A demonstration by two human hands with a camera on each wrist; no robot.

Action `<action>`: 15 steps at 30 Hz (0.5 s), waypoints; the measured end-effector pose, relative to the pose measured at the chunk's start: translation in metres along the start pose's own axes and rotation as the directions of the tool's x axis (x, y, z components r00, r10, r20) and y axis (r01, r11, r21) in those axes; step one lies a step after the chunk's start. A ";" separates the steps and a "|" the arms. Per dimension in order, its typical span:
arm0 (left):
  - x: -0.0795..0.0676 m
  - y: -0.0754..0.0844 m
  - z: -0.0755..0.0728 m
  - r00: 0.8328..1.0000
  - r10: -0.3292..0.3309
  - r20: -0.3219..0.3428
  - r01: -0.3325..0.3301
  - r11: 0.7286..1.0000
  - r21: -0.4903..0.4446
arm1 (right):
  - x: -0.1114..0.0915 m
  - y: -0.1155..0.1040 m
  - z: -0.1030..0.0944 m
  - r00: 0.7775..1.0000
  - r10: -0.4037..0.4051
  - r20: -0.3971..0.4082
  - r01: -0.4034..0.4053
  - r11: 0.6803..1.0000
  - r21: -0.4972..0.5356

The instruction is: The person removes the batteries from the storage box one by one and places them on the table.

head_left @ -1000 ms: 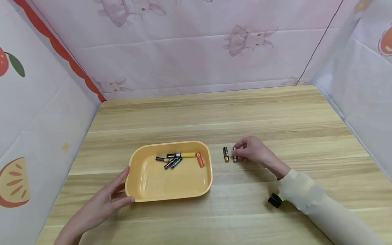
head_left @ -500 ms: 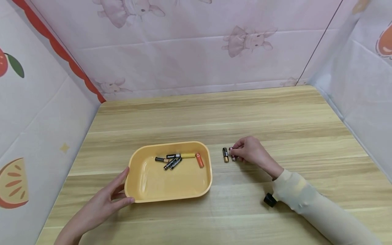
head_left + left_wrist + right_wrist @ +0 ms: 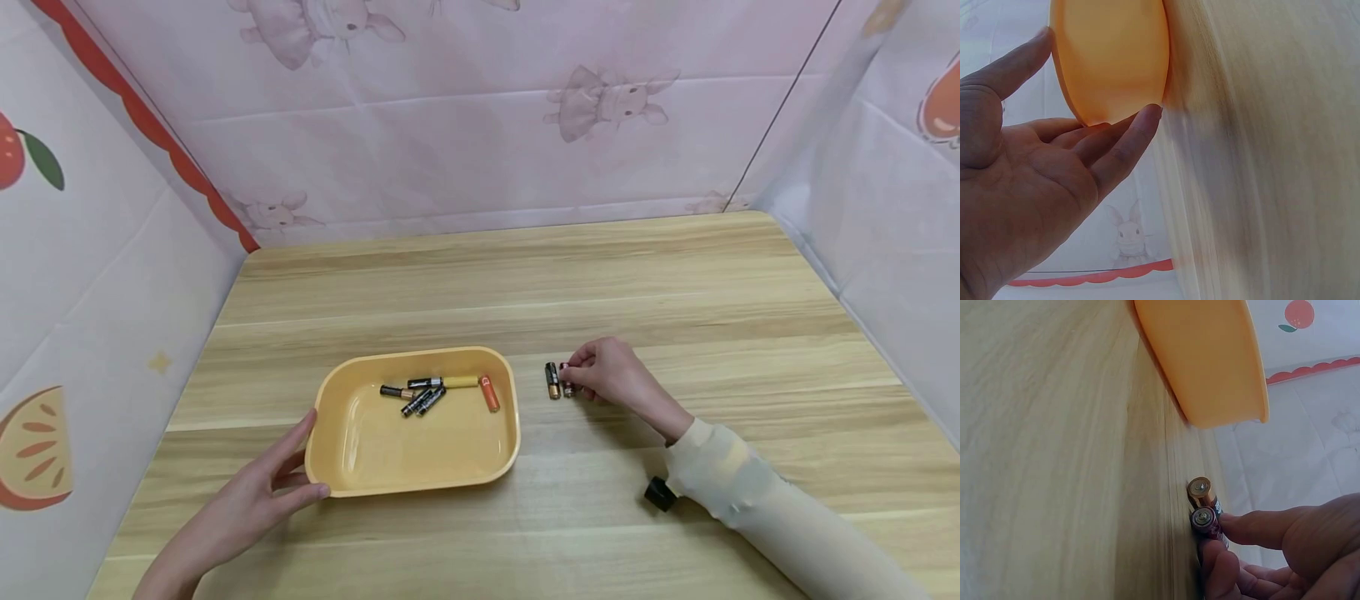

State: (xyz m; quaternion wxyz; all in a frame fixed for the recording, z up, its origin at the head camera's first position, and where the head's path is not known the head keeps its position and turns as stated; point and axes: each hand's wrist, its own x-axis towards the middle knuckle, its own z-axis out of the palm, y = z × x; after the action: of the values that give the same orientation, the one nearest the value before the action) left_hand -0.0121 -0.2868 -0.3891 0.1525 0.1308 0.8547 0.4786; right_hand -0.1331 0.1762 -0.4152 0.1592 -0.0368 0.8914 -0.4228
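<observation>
My right hand (image 3: pixel 618 377) pinches a dark purple-red battery (image 3: pixel 1204 519) between thumb and fingers, low at the tabletop. Right beside it lies a black and copper battery (image 3: pixel 552 381), parallel to it and close to touching in the right wrist view. With thumb and fingers spread around its left end, my left hand (image 3: pixel 258 492) holds a yellow plastic bin (image 3: pixel 412 487). Inside the bin lie several black batteries (image 3: pixel 417 402), a yellow battery (image 3: pixel 461 381) and an orange one (image 3: pixel 489 392).
A wood-grain table (image 3: pixel 465 292) carries everything. Patterned cloth walls (image 3: pixel 465 158) close it in at the back and both sides. A small black object (image 3: pixel 660 494) is at the right sleeve (image 3: pixel 735 475).
My right hand has slid the dark purple-red battery a little left, up beside the black and copper one. The left hand and the bin have stayed in place.
</observation>
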 end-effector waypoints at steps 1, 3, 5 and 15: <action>0.000 0.000 0.000 1.000 0.001 0.001 -0.001 1.000 -0.001 | 0.000 0.000 0.000 1.000 0.002 0.000 -0.002 1.000 -0.001; 0.000 0.000 0.000 1.000 0.004 0.002 -0.004 1.000 -0.004 | -0.001 0.000 0.000 1.000 0.006 -0.001 -0.006 1.000 -0.001; 0.000 -0.001 0.000 1.000 0.004 0.002 -0.004 1.000 -0.006 | -0.001 0.000 0.000 1.000 0.009 -0.002 -0.009 1.000 0.000; 0.000 -0.001 0.000 1.000 -0.009 0.001 0.009 1.000 -0.003 | -0.003 0.001 -0.004 1.000 0.024 0.004 -0.024 1.000 -0.014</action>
State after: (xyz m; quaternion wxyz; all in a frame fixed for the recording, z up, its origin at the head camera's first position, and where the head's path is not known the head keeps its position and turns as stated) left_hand -0.0124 -0.2867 -0.3900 0.1553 0.1269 0.8546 0.4790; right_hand -0.1310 0.1803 -0.4131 0.1660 -0.0281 0.8942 -0.4147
